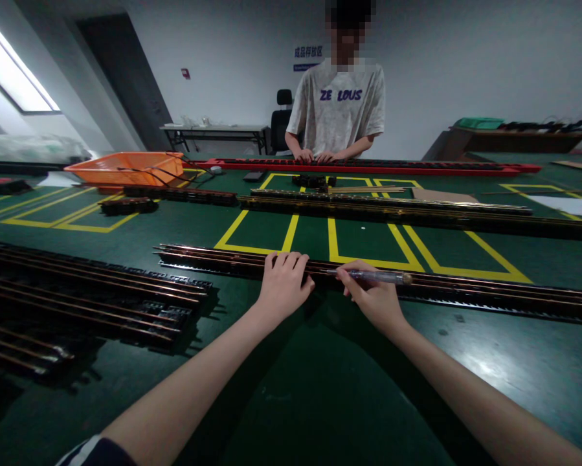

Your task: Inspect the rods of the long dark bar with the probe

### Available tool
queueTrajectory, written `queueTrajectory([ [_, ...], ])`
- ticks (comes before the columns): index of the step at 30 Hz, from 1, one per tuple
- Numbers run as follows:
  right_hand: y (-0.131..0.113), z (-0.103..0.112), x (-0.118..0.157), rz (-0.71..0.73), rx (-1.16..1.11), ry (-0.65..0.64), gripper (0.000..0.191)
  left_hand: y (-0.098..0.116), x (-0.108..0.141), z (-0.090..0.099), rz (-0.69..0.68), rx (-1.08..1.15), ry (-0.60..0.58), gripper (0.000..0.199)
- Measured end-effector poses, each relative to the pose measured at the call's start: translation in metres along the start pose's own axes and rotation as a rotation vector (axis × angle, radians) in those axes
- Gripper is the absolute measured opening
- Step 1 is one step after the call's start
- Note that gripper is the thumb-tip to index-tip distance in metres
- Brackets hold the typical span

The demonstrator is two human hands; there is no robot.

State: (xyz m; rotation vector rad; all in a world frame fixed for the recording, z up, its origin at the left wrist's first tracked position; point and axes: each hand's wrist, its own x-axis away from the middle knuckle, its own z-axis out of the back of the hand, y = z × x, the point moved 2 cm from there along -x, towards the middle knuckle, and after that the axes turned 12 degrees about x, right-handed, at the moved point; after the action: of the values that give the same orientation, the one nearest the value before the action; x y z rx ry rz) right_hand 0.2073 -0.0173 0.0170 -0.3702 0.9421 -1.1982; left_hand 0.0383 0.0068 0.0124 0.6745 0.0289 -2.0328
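A long black rail with copper-coloured strips runs crosswise on the green table. Over its left part rests my left hand, fingers bent across the top edge and thumb against the near side, gripping the rail. My right hand is closed round a screwdriver with a clear handle. The tool lies nearly level, its tip pointing left toward the rail, just right of my left hand. Whether the tip touches the rail is too small to tell.
More black rails lie at the left. Beyond the yellow tape lines are another long rail, an orange basket and a cardboard piece. Across the table a person has both hands at a red-edged rail.
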Motion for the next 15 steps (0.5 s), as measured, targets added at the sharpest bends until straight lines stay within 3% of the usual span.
queueTrajectory([
  [15, -0.0005, 0.0004, 0.0005, -0.004, 0.004, -0.007, 0.023, -0.0005, -0.0002, 0.0, -0.002, 0.003, 0.001, 0.031],
])
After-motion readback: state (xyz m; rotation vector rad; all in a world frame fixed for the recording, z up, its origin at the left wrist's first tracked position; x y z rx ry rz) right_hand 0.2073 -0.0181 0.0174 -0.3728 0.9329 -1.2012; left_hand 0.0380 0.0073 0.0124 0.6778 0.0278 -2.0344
